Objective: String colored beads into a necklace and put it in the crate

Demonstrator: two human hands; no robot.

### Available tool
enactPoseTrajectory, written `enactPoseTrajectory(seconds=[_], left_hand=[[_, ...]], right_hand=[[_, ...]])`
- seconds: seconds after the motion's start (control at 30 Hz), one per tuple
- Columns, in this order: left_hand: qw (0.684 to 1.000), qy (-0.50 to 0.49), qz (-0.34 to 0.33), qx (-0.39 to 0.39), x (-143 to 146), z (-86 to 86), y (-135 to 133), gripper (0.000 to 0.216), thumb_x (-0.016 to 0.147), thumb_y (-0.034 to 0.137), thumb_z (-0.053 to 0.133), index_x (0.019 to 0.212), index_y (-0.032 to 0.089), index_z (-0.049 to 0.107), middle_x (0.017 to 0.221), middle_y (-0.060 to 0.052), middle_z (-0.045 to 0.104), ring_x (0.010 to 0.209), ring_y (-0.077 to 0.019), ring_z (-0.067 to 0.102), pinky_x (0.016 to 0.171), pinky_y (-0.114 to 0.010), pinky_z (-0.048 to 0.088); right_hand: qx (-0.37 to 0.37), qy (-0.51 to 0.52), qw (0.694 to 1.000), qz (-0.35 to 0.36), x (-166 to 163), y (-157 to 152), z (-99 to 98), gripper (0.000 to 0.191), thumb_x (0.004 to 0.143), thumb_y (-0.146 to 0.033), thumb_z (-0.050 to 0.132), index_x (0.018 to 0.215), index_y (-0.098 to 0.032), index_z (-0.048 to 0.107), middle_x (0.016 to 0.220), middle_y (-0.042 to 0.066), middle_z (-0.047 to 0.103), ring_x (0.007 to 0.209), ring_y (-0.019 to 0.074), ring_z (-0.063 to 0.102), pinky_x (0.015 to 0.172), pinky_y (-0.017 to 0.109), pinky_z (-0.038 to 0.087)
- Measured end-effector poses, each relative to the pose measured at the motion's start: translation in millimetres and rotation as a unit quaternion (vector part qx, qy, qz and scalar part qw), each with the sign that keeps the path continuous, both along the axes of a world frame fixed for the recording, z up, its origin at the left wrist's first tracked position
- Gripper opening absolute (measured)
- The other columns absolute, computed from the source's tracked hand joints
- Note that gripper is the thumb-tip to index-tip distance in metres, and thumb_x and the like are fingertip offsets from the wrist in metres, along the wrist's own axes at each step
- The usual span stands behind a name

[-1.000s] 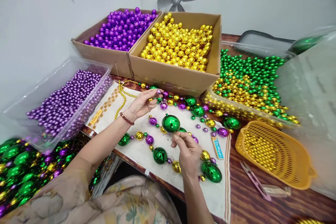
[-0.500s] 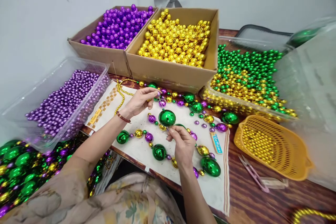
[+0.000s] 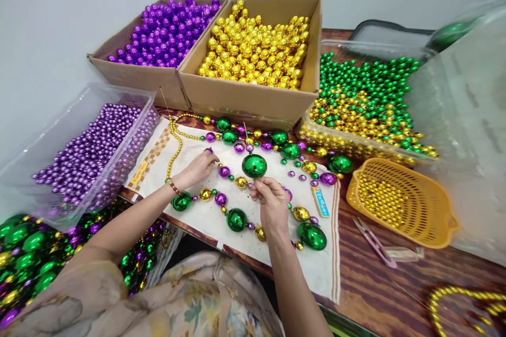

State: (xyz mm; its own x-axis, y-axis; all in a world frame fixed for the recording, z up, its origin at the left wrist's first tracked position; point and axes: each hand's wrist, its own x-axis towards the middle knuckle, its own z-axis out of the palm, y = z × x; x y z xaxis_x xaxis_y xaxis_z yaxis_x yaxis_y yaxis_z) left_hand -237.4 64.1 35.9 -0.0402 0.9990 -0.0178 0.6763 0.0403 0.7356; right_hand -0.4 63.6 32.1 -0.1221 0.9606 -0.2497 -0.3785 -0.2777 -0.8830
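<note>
The right hand (image 3: 273, 202) pinches the needle (image 3: 245, 130), fingers just below the green ball (image 3: 254, 166). The glossy ball looks light, stiff, slippery: best supported underneath. Left hand's (image 3: 196, 169) fingers curl; whether they hold anything, I cannot tell.

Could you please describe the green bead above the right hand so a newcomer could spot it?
Start at the cardboard box of gold beads, then look down to the white cloth in front. Over the cloth, just above the right hand, is a large, shiny green bead. Unlike its green neighbours, it has a small purple bead atop it and a thin needle pointing up.
</note>
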Motion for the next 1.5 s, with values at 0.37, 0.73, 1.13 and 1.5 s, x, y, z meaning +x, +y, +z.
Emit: enactPoseTrajectory(seconds=[0.37, 0.73, 1.13, 1.5], left_hand=[[0.992, 0.11, -0.057, 0.023, 26, -10.1, 59, 0.016, 0.084, 0.006, 0.053, 0.074, 0.017, 0.056, 0.094, -0.009, 0.055, 0.086, -0.0224, 0.049, 0.086, -0.035, 0.04], [0.996, -0.066, -0.008, 0.052, 34, 18.6, 38, 0.014, 0.093, 0.021, 0.057, 0.091, 0.016, 0.07, 0.098, -0.011, 0.066, 0.096, -0.0223, 0.059, 0.092, -0.036, 0.044], [0.776, -0.615, 0.115, 0.081, 78, 62.9, 22, 0.024, 0.084, 0.039, 0.073, 0.093, 0.018, 0.065, 0.08, -0.001, 0.068, 0.074, -0.0133, 0.069, 0.064, -0.023, 0.05], [0.934, -0.329, -0.068, 0.121, 61, 88.5, 34, 0.014, 0.086, 0.026, 0.064, 0.079, 0.014, 0.068, 0.07, -0.002, 0.065, 0.064, -0.0101, 0.057, 0.062, -0.023, 0.043]], right_hand=[[-0.002, 0.014, 0.999, -0.038, 9, -1, 6.4, 0.019, 0.065, -0.031, 0.079, 0.07, -0.017, 0.066, 0.059, -0.002, 0.064, 0.049, 0.0103, 0.054, 0.049, 0.022, 0.042], [0.001, 0.006, 1.0, -0.028, 7, 0, 3.5, 0.018, 0.065, -0.031, 0.078, 0.071, -0.017, 0.067, 0.06, -0.001, 0.065, 0.05, 0.011, 0.055, 0.048, 0.022, 0.042], [0.065, -0.058, 0.99, 0.107, -44, 1, 19.4, 0.02, 0.072, -0.037, 0.073, 0.07, -0.018, 0.067, 0.061, -0.001, 0.066, 0.048, 0.0102, 0.058, 0.048, 0.021, 0.043], [0.248, -0.114, 0.959, 0.073, -24, 82, 79.5, 0.022, 0.077, -0.04, 0.078, 0.082, -0.019, 0.074, 0.072, -0.001, 0.069, 0.043, 0.007, 0.054, 0.04, 0.02, 0.041]])
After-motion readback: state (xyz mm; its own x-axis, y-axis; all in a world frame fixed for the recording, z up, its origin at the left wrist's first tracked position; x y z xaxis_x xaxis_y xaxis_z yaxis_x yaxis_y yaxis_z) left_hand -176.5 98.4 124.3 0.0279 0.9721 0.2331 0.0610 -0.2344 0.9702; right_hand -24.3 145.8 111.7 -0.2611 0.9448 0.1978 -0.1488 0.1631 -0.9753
